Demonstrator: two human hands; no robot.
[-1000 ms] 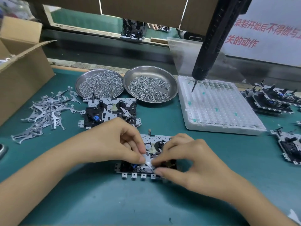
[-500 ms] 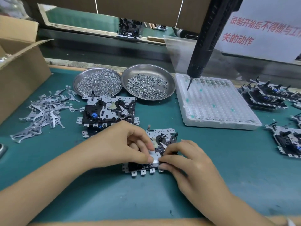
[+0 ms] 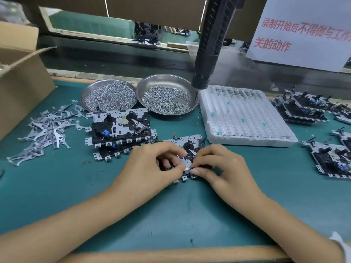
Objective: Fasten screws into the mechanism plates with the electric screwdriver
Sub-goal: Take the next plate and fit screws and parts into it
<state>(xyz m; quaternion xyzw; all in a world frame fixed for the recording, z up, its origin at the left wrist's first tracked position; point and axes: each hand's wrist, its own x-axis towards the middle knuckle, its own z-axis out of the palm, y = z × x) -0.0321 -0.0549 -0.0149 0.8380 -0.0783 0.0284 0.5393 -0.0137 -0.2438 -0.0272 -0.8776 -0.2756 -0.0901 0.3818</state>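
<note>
light: bright and even, from above | shadows: soft and small under the hands | glare: shiny spots on the two metal dishes (image 3: pixel 167 82) and a pale haze on the clear sheet behind the white tray (image 3: pixel 247 141) | blur: a bit fuzzy everywhere, more at the far back | edges: bent and stretched, table edge (image 3: pixel 171 253) curves

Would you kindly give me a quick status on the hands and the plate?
Left hand, right hand pinching small metal piece on mechanism plate. Electric screwdriver hanging unused. Nothing obstructing.

both hands (image 3: pixel 150 168) pinching mechanism plate (image 3: pixel 187 147), likely small lever
</note>
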